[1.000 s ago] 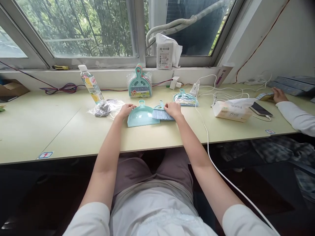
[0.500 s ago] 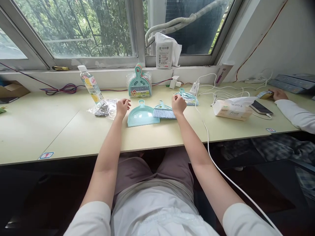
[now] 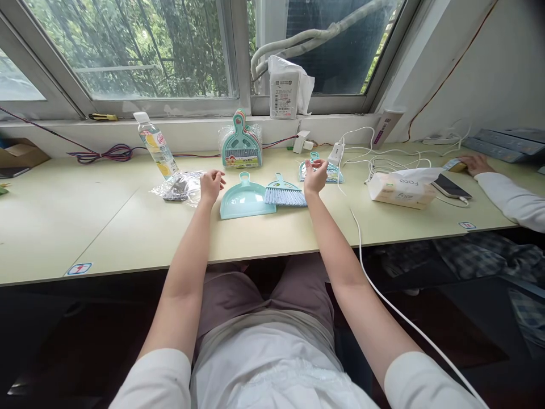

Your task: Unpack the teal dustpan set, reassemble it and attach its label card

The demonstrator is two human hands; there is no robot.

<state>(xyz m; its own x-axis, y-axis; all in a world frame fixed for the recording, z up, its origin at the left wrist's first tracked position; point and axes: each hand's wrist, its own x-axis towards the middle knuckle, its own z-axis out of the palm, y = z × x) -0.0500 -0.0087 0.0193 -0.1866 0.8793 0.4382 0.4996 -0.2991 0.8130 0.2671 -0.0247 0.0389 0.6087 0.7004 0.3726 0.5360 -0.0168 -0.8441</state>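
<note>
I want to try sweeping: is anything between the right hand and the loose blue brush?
Nothing visible stands between the right hand and the loose light-blue plastic brush, which lies to its left. The light-blue set in clear plastic wrapping is beyond the hand, not between them.

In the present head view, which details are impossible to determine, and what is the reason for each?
Head view:
- Brush: its right end; the right hand's wrist covers it.
- Flat packaged set: part of its middle, behind that hand.
- Clear plastic: what it contains; glare and folds obscure it.
- Standing packages: fine label print, too small.
- Cardboard box: its left part, cut off by the picture's edge.
</note>
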